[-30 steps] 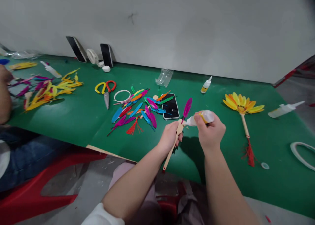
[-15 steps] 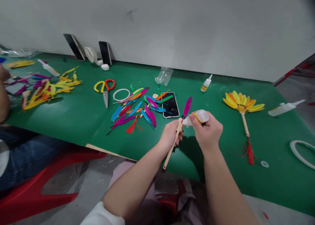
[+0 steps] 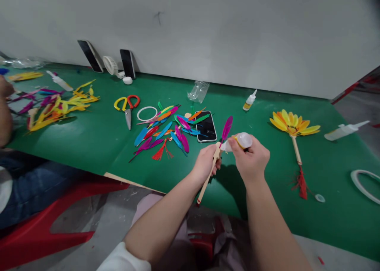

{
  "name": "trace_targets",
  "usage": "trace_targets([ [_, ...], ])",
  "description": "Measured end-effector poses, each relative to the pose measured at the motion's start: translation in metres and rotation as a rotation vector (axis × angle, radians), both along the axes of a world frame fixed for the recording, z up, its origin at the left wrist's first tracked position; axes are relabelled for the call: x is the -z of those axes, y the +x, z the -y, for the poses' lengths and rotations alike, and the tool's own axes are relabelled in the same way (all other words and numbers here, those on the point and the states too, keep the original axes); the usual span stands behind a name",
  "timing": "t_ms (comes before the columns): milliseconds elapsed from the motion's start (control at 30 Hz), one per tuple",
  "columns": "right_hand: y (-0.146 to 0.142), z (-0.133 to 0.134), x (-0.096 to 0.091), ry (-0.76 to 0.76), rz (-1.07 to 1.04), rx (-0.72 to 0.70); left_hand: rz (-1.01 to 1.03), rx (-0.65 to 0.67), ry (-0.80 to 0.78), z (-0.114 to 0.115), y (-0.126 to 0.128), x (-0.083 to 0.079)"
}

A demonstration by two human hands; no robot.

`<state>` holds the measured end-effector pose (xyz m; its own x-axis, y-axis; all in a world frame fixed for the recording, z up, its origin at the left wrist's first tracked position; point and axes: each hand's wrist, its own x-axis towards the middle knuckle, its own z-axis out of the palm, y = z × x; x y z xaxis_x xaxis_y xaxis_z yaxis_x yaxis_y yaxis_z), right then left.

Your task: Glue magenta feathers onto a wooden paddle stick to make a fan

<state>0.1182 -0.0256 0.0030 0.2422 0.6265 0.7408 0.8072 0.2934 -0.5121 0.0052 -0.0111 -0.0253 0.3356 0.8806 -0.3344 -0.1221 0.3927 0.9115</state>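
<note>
My left hand (image 3: pixel 207 161) is closed around a slim wooden fan handle (image 3: pixel 204 190), tilted with its wider head up. A magenta feather (image 3: pixel 227 127) stands up from that head. In my right hand (image 3: pixel 252 158) is a small glue bottle (image 3: pixel 244 140), held sideways with its nozzle against the handle's head, at the feather's base. Whether glue is flowing I cannot tell. Just beyond my left hand lies a pile of coloured feathers (image 3: pixel 162 130) with a red tassel (image 3: pixel 162 151). A phone (image 3: pixel 206 127) lies flat, partly under some feathers.
Right of my hands lies a yellow feather fan (image 3: pixel 293 122) with a red tassel. Glue bottles (image 3: pixel 249 101) stand or lie around. Scissors (image 3: pixel 127 108), a white ring (image 3: pixel 147 114) and a plastic bag (image 3: pixel 198 91) are farther back. Another person's arm (image 3: pixel 5 112) is at the left edge.
The view has shifted very slightly. Both hands keep the same hold, with the nozzle staying at the handle's head.
</note>
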Motion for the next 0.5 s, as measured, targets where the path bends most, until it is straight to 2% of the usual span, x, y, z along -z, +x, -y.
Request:
trace_targets([
  [133,-0.0012,0.0,-0.0009,0.016,0.014,-0.01,0.012,0.003,0.029,-0.0005,0.0001,0.001],
  [333,0.0025,-0.001,-0.0015,0.023,0.004,0.054,0.019,0.0,-0.01,-0.0009,-0.0003,0.0028],
  [500,0.0006,-0.0011,-0.0003,0.023,0.006,0.027,0.016,0.004,0.005,-0.0007,-0.0005,0.0026],
])
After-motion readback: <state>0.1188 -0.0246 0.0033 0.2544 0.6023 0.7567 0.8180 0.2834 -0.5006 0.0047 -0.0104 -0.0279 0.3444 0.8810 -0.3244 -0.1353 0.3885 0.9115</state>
